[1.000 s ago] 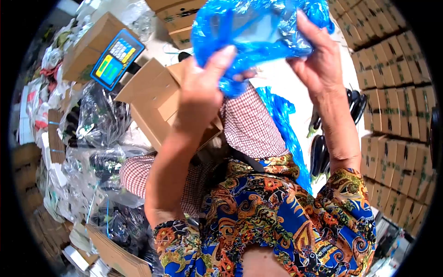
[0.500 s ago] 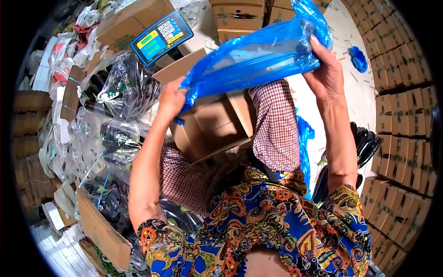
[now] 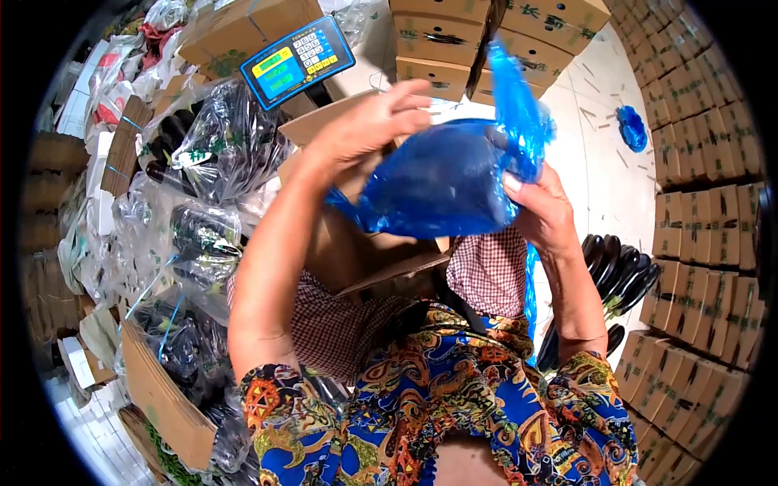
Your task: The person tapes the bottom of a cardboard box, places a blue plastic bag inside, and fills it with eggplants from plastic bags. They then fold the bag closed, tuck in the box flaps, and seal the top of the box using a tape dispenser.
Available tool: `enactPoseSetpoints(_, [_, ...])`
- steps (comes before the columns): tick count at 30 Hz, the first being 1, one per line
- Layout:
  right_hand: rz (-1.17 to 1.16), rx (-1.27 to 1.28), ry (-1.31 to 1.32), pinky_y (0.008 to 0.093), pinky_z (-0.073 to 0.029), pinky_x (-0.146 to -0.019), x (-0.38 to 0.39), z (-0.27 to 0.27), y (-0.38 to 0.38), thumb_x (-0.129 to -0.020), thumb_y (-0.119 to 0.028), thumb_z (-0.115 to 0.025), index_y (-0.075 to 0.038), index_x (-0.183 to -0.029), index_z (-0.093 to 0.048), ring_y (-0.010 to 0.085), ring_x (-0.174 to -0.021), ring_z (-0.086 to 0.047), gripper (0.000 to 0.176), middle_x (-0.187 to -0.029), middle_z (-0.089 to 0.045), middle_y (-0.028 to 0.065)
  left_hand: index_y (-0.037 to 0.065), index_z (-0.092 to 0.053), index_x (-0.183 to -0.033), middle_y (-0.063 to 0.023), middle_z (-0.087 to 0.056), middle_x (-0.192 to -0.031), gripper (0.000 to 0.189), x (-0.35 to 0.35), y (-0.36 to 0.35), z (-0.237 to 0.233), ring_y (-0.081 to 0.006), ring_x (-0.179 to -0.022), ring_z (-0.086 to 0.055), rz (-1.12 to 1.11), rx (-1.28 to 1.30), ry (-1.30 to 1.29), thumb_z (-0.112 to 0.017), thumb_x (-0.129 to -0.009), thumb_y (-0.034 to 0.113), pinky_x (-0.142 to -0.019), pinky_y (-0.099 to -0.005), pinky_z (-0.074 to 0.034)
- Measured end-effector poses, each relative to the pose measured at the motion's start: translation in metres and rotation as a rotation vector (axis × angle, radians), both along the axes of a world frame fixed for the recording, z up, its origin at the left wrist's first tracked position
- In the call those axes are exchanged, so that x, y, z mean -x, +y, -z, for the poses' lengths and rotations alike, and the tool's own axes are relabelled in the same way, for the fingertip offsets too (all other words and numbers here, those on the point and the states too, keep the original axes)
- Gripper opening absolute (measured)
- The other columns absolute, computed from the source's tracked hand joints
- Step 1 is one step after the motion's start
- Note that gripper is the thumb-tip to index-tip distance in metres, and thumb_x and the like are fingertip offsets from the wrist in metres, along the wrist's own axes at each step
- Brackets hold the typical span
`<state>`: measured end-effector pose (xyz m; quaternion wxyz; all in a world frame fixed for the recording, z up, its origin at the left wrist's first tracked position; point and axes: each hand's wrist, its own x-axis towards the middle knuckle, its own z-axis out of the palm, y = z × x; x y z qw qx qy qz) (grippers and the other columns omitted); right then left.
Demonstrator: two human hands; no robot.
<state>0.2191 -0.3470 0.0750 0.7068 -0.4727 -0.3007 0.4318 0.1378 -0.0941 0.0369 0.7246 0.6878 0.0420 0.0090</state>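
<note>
A puffed-out blue plastic bag (image 3: 442,182) spans the space over an open cardboard box (image 3: 352,251) at my lap. My right hand (image 3: 545,206) grips the bag's right side, thumb pressed on the film. Above the bag's upper left, my left hand (image 3: 377,125) has its fingers apart and holds nothing. The box is partly hidden by the bag and my left forearm. Behind it stands a scale display (image 3: 297,62).
Clear bags of eggplants (image 3: 215,150) and flattened cardboard (image 3: 162,381) lie at the left. Loose eggplants (image 3: 620,271) rest right of my right forearm. Stacked cartons (image 3: 705,227) line the right; more cartons (image 3: 442,40) stand ahead. Another blue bag (image 3: 631,130) lies on the floor.
My left hand has let go of the bag's left end and moved up and right. The bag has puffed out and come lower with my right hand.
</note>
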Motion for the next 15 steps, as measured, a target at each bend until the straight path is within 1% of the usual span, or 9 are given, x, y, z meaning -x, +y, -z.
enactPoseSetpoints(1, [-0.018,0.001,0.03,0.0306,-0.046,-0.092,0.002,-0.007,-0.001,-0.088,-0.006,-0.054,0.003,-0.132,-0.047,0.0158,-0.101,-0.059,0.046,-0.118,-0.06,0.0089,-0.003,-0.028,-0.144,-0.0271,-0.038,-0.142,0.091,-0.01,-0.006,0.026,-0.0283,-0.131,-0.041,0.002,0.18,-0.062,-0.068,-0.081,0.049,-0.108,-0.0331,-0.034])
enactPoseSetpoints(4, [-0.076,0.013,0.078,0.0314,-0.046,-0.092,0.0,-0.018,-0.005,-0.082,-0.004,-0.055,0.003,-0.13,-0.05,0.0168,-0.099,-0.06,0.049,-0.115,-0.062,0.0094,-0.002,-0.034,-0.14,-0.0271,-0.045,-0.136,0.099,-0.035,-0.032,0.026,-0.029,-0.125,-0.048,0.14,0.533,0.038,-0.072,-0.073,0.06,-0.104,-0.0386,-0.041])
enactPoseSetpoints(6, [-0.12,0.037,0.055,0.0319,-0.046,-0.091,-0.004,-0.011,-0.009,-0.077,-0.004,-0.056,0.003,-0.128,-0.053,0.0177,-0.098,-0.06,0.051,-0.113,-0.063,0.0097,-0.002,-0.039,-0.137,-0.0244,-0.054,-0.127,0.093,-0.028,-0.049,0.006,-0.027,-0.117,-0.055,0.223,0.596,0.002,-0.072,-0.073,0.057,-0.097,-0.0381,-0.049])
enactPoseSetpoints(7, [-0.125,0.06,-0.003,0.0301,-0.047,-0.086,-0.002,-0.012,-0.011,-0.074,-0.006,-0.058,0.003,-0.122,-0.059,0.0171,-0.095,-0.061,0.048,-0.107,-0.066,0.0092,-0.001,-0.041,-0.136,-0.0199,-0.06,-0.121,0.082,-0.027,-0.059,0.003,-0.0231,-0.109,-0.06,0.235,0.688,0.013,-0.073,-0.078,0.047,-0.091,-0.034,-0.053])
enactPoseSetpoints(8, [-0.119,0.08,-0.19,0.0281,-0.047,-0.081,-0.003,-0.008,-0.013,-0.071,-0.008,-0.06,0.003,-0.117,-0.063,0.0156,-0.088,-0.061,0.047,-0.099,-0.067,0.0089,0.0,-0.047,-0.133,-0.0151,-0.061,-0.121,0.072,-0.03,-0.061,0.017,-0.0201,-0.105,-0.062,0.284,0.647,-0.057,-0.075,-0.079,0.038,-0.085,-0.0301,-0.055])
enactPoseSetpoints(10, [-0.268,0.142,-0.372,0.027,-0.047,-0.077,-0.005,-0.015,-0.018,-0.07,-0.007,-0.061,0.002,-0.115,-0.064,0.0145,-0.082,-0.06,0.046,-0.093,-0.068,0.0073,0.002,-0.053,-0.128,-0.0136,-0.061,-0.122,0.057,-0.019,-0.07,0.005,-0.0188,-0.109,-0.059,0.411,0.658,0.041,-0.073,-0.082,0.03,-0.089,-0.0316,-0.052])
enactPoseSetpoints(11, [-0.29,0.045,-0.327,0.0278,-0.047,-0.073,-0.003,-0.008,-0.018,-0.071,-0.005,-0.06,0.002,-0.115,-0.063,0.0143,-0.077,-0.059,0.045,-0.091,-0.068,0.0074,0.002,-0.058,-0.123,-0.0151,-0.06,-0.123,0.046,-0.02,-0.073,0.024,-0.021,-0.113,-0.057,0.331,0.569,-0.096,-0.071,-0.084,0.023,-0.096,-0.0345,-0.047])
enactPoseSetpoints(13, [-0.346,-0.013,-0.457,0.0281,-0.047,-0.066,-0.011,-0.004,-0.019,-0.072,-0.004,-0.057,0.003,-0.112,-0.063,0.0155,-0.07,-0.059,0.041,-0.085,-0.066,0.0099,0.001,-0.057,-0.124,-0.0161,-0.059,-0.123,0.045,-0.025,-0.076,0.038,-0.0231,-0.116,-0.054,0.198,0.209,-0.091,-0.069,-0.085,0.02,-0.101,-0.0364,-0.043])
enactPoseSetpoints(15, [-0.432,-0.033,-0.573,0.0294,-0.048,-0.061,-0.012,-0.006,-0.024,-0.073,-0.004,-0.055,0.002,-0.113,-0.062,0.0176,-0.065,-0.059,0.041,-0.084,-0.066,0.0114,0.002,-0.055,-0.124,-0.0118,-0.064,-0.11,0.039,-0.027,-0.052,0.061,-0.018,-0.098,-0.061,0.064,0.077,-0.198,-0.063,-0.089,0.018,-0.086,-0.0299,-0.05])
